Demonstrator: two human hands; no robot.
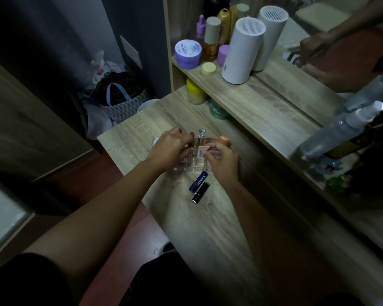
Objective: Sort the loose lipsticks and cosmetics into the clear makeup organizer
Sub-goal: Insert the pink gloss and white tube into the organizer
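We are partway through the sort, by our reading. The organizer (187,161) sits on the counter (208,228) under both hands, and some slots look filled already: a silver-capped tube (201,136) stands upright at the back, and a peach-tipped one (224,139) shows just beyond our right hand (221,162). Two pieces are left loose on the counter just in front of the organizer, lying side by side and touching: a blue Nivea stick (198,181) and a black lipstick (200,192).

Our left hand (170,149) rests over the organizer's left half, fingers (189,138) curled narrow; we cannot tell whether they hold anything. The right hand's fingers pinch a small pale pink case (203,149) over the middle slots.

The organizer itself is clear plastic with a grid of small compartments, hard to make out in the dim light; most of it is covered by our hands.
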